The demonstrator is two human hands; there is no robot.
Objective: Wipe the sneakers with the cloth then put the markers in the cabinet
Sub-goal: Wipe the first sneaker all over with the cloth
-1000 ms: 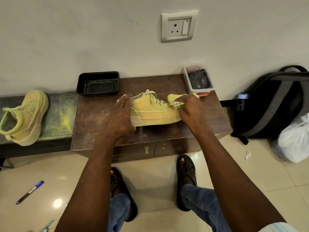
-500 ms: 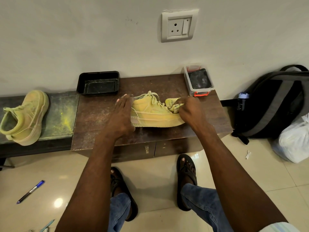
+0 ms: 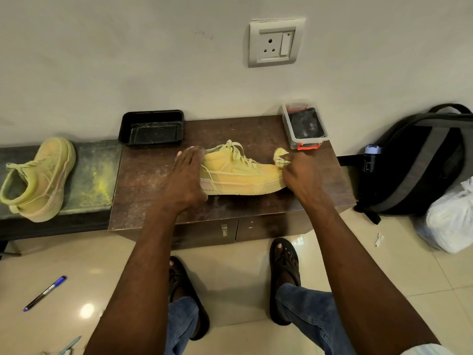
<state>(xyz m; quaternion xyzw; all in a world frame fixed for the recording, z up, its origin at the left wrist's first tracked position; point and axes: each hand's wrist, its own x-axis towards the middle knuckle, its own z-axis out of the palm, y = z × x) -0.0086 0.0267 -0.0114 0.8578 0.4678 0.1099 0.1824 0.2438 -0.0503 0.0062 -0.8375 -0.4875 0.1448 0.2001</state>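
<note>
On the brown table (image 3: 143,190) a yellow sneaker (image 3: 238,175) lies near the middle, its long axis running along the table's length, heel toward the left edge and toe toward the right. The left hand (image 3: 185,179) lies against the heel end, fingers straight and close together, bracing the shoe. The right hand (image 3: 298,172) sits at the toe, fingers curled round a bunched yellow cloth (image 3: 281,158) that touches the toe's tip. So the shoe stretches leftward from the wiping hand; a stroke from here would likely run back along the side toward the laces, against the left hand's hold.

A second sneaker (image 3: 38,180) stands on the darker slab beside the table's left edge, well apart from both hands; the left hand is nearer to it. A blue marker (image 3: 44,293) lies on the floor at lower left, with another pen-like thing (image 3: 70,344) near the bottom edge. The cabinet doors (image 3: 256,226) below the table's front edge look closed.
</note>
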